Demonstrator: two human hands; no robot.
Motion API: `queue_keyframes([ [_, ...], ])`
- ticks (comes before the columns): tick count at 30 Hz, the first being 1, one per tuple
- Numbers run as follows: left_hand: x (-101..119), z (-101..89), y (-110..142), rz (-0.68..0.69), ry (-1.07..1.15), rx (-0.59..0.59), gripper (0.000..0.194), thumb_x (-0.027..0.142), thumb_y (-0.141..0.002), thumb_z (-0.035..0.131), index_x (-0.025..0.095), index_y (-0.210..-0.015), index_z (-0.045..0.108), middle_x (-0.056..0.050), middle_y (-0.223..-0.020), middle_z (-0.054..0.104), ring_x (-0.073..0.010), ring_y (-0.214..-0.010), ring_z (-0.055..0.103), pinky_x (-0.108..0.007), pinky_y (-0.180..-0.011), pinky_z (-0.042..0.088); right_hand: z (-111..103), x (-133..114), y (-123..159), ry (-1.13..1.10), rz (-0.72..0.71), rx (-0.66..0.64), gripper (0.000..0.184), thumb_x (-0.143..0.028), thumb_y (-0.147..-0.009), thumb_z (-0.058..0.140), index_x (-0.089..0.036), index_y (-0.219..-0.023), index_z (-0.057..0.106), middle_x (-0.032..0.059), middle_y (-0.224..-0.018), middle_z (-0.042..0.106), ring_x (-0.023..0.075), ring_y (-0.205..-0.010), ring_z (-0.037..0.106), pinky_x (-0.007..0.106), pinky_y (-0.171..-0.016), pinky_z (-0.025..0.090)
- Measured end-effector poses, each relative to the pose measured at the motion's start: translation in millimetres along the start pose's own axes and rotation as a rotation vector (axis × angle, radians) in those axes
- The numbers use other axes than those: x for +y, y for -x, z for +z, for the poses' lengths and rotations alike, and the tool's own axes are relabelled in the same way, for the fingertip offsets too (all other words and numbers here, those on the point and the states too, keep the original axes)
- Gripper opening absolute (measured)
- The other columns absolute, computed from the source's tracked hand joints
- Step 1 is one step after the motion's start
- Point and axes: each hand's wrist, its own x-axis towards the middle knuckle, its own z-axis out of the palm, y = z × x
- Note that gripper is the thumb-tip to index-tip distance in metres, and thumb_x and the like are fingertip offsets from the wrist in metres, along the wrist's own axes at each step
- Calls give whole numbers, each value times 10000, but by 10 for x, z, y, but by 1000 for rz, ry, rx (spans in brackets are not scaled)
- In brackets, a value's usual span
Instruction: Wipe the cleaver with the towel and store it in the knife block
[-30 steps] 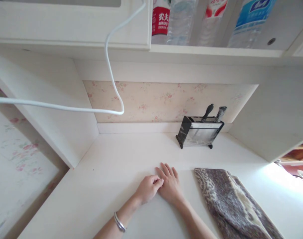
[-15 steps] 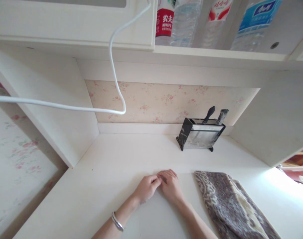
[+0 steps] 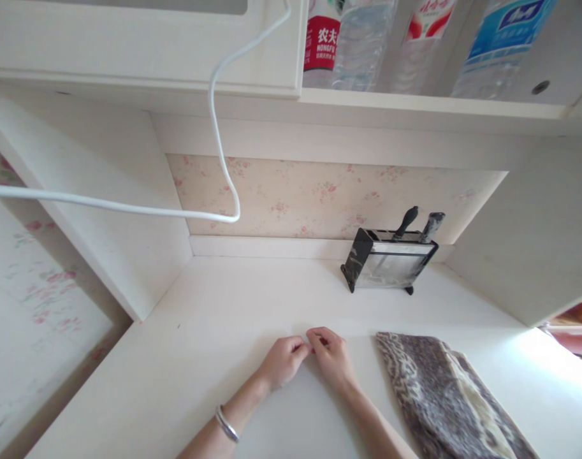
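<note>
My left hand (image 3: pixel 283 363) rests on the white countertop (image 3: pixel 214 319), its fingers curled and the thumb pressed against them. A silver bracelet circles that wrist. My right hand (image 3: pixel 329 358) lies beside it with its fingers bent inward and closed. The fingertips of both hands meet or nearly meet in front of me. I see nothing held in either one. Right of my right hand lies a folded brown and cream patterned cloth (image 3: pixel 438 382), apart from the hand.
A black and silver knife block (image 3: pixel 391 264) holding two black-handled tools stands at the back right. Plastic bottles (image 3: pixel 362 44) stand on the shelf above. A white cable (image 3: pixel 217 127) hangs across the upper left. White panels flank the counter.
My right hand's fingers have curled in more and shifted slightly off the left fingertips. The left hand stays almost in place. The view has shifted a little.
</note>
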Motion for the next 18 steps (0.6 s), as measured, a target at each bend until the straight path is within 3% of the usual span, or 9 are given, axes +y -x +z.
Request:
queue_keyframes([
  [18, -26, 17, -7, 31, -7, 7, 310, 344, -848, 425, 186, -582, 400, 52, -565, 339, -108, -582, 331, -250, -539, 225, 8, 3, -13, 81, -5, -40, 264, -338, -839, 486, -191, -801, 703, 56, -833, 710, 199, -750, 626, 281, -699, 451],
])
